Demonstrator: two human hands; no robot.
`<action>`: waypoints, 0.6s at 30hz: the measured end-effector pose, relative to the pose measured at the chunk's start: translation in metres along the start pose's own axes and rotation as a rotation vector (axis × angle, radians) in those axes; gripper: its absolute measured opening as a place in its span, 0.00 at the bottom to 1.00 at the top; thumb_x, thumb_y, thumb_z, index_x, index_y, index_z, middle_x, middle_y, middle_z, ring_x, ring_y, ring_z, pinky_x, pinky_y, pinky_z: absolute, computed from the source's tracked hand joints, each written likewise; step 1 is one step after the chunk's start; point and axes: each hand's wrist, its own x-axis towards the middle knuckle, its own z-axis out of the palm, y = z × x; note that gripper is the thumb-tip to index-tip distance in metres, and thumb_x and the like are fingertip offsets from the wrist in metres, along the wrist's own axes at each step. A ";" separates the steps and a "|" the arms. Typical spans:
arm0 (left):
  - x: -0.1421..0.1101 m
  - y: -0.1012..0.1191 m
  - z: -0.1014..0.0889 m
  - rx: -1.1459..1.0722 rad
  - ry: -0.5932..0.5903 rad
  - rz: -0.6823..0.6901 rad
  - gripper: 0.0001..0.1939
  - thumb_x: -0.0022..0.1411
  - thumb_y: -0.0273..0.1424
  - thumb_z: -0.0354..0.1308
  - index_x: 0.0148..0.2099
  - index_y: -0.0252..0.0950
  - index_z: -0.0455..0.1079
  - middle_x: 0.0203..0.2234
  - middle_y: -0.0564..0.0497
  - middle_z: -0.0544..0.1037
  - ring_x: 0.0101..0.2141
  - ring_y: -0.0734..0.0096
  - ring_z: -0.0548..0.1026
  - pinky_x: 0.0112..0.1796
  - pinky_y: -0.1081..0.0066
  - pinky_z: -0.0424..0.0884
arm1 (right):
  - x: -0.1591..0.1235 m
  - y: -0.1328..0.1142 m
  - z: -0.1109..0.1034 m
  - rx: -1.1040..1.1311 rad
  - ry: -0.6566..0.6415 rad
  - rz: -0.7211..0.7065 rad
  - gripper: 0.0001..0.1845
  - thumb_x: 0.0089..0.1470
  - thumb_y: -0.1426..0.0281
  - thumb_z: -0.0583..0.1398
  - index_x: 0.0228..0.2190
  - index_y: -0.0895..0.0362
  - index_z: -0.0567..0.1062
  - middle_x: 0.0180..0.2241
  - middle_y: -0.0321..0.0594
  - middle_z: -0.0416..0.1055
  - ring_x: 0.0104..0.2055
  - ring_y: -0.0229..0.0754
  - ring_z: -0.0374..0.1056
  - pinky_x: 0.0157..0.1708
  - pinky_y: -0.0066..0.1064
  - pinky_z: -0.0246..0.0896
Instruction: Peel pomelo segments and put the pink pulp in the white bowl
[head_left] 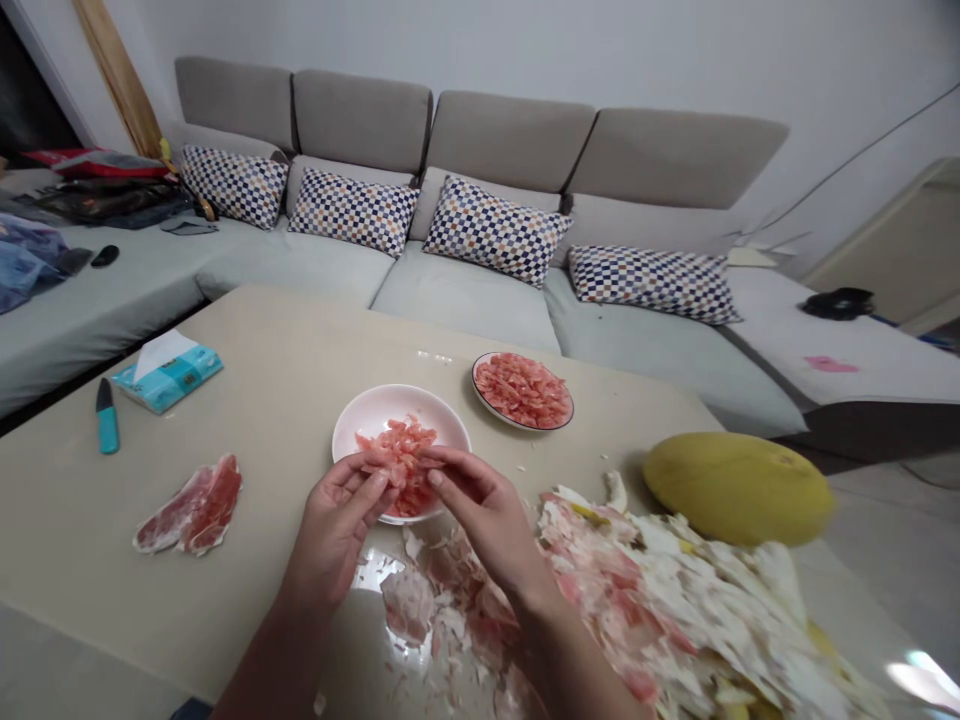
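Over a white bowl (363, 408) with pink pomelo pulp (415, 497) in it, both my hands are close together. My left hand (337, 525) pinches a small piece of pomelo flesh (388, 470) between thumb and fingers. Just beside it, the thumb and fingertips of my right hand (480, 505) are pressed together. Whatever they grip, if anything, is too small to tell. A plate (486, 398) heaped with more pink pulp stands behind the bowl to the right. Two pomelo segments (191, 505), partly in whitish membrane, lie on the table to the left.
A large heap of white peel and membrane (660, 590) covers the table's right front. Behind it sits a whole yellow-green pomelo (739, 487). At left are a teal-handled knife (107, 425) and a blue tissue pack (174, 375). A sofa (465, 290) with patterned cushions stands beyond the table (300, 340).
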 end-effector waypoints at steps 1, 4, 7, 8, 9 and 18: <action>0.000 0.000 0.000 -0.022 -0.011 -0.024 0.13 0.49 0.30 0.72 0.38 0.36 0.77 0.32 0.53 0.79 0.34 0.76 0.78 0.40 0.77 0.76 | 0.000 -0.002 0.000 -0.108 0.015 -0.086 0.15 0.55 0.64 0.65 0.46 0.50 0.79 0.50 0.43 0.75 0.54 0.49 0.68 0.57 0.44 0.62; 0.001 -0.002 -0.001 -0.056 -0.036 -0.057 0.12 0.50 0.29 0.71 0.39 0.37 0.77 0.34 0.52 0.80 0.35 0.76 0.78 0.41 0.78 0.75 | -0.003 -0.008 0.004 -0.324 0.061 -0.272 0.14 0.57 0.69 0.63 0.46 0.49 0.78 0.52 0.42 0.73 0.57 0.48 0.66 0.58 0.43 0.59; 0.000 -0.005 -0.002 -0.063 -0.056 -0.049 0.09 0.53 0.29 0.69 0.39 0.37 0.77 0.36 0.52 0.81 0.38 0.76 0.78 0.43 0.78 0.74 | -0.009 -0.012 0.010 -0.392 0.090 -0.353 0.07 0.57 0.71 0.62 0.38 0.51 0.80 0.40 0.41 0.78 0.44 0.45 0.73 0.47 0.38 0.67; 0.000 -0.006 -0.002 -0.065 -0.060 -0.045 0.09 0.53 0.29 0.69 0.39 0.37 0.77 0.36 0.52 0.81 0.38 0.76 0.78 0.44 0.78 0.74 | -0.011 -0.012 0.012 -0.414 0.100 -0.389 0.06 0.57 0.72 0.63 0.36 0.51 0.80 0.37 0.40 0.78 0.41 0.44 0.73 0.45 0.37 0.68; -0.001 -0.006 -0.001 -0.064 -0.064 -0.039 0.09 0.53 0.29 0.69 0.39 0.37 0.77 0.36 0.53 0.81 0.39 0.76 0.78 0.44 0.77 0.74 | -0.013 -0.012 0.013 -0.437 0.109 -0.429 0.06 0.56 0.73 0.63 0.36 0.52 0.79 0.35 0.40 0.78 0.39 0.44 0.73 0.43 0.37 0.68; -0.006 -0.015 0.003 0.191 -0.056 0.134 0.09 0.52 0.30 0.69 0.38 0.36 0.77 0.37 0.50 0.80 0.41 0.68 0.78 0.46 0.70 0.72 | -0.018 -0.006 0.015 -0.595 0.172 -0.516 0.08 0.56 0.74 0.62 0.37 0.52 0.80 0.35 0.42 0.79 0.37 0.45 0.74 0.40 0.39 0.69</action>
